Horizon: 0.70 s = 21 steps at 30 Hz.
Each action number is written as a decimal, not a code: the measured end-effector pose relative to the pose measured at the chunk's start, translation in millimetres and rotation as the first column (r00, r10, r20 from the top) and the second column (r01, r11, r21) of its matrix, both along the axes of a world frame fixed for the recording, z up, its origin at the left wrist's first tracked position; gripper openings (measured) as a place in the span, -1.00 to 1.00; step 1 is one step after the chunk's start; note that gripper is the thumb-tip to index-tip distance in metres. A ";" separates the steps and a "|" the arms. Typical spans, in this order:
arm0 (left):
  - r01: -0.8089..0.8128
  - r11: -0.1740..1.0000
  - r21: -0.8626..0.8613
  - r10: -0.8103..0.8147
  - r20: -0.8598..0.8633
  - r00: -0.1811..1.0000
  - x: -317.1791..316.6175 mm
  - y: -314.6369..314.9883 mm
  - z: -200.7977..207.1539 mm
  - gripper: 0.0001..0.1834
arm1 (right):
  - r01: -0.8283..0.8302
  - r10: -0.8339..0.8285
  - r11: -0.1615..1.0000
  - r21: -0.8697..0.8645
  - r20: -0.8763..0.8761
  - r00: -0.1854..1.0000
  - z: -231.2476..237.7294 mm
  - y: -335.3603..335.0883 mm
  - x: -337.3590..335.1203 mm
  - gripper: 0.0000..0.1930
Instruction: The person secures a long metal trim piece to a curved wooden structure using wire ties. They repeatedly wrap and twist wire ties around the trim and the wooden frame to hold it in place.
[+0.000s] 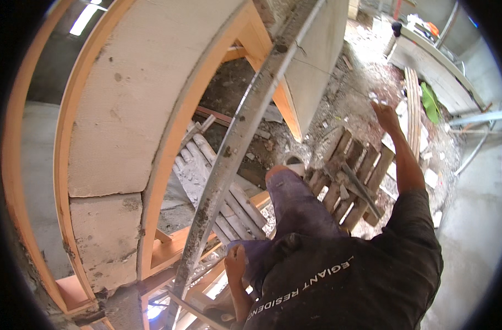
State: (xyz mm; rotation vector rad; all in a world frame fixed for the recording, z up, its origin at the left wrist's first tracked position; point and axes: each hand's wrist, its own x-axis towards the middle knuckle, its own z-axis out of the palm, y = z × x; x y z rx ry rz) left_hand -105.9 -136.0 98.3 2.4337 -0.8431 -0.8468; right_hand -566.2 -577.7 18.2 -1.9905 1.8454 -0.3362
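Note:
My right hand (pixel 385 116) is raised at the end of an outstretched arm, fingers curled closed over the rubble-strewn ground. A faint thin line runs from the pale panel (pixel 320 71) toward it; whether that is a string in the fingers I cannot make out. Low and close to my body, my left hand (pixel 235 263) is closed near my thigh; its contents are hidden. Just left of it a long grey bar (pixel 229 148), caked with mortar, slants from the lower left to the top. My bent knee (pixel 287 184) in purple trousers is between the hands.
Orange-brown timber frames (pixel 174 126) border a pale block wall (pixel 119 104) on the left. Wooden slat platforms (pixel 355 176) and a mortar-covered one (pixel 207 170) lie below. Long wood strips (pixel 413 104), a green leaf (pixel 429 103) and a light trough-like box (pixel 435 66) are at the right.

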 end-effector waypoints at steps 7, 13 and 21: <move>0.045 0.997 -0.063 -0.047 -0.033 0.998 0.3 -10.7 -1.5 -0.64 | -0.005 0.002 0.999 0.038 0.062 0.998 5.2 -0.1 53.8 -0.68; -0.135 0.987 -0.090 0.127 -0.085 0.988 6.6 19.7 10.3 -0.66 | 0.303 -0.292 0.949 0.083 -0.119 0.949 8.6 -22.2 19.7 -0.57; -0.019 0.985 -0.171 0.000 -0.110 0.994 0.8 -26.7 -6.6 -0.66 | -0.055 0.048 0.987 0.152 0.045 0.998 14.7 -56.5 157.5 -0.38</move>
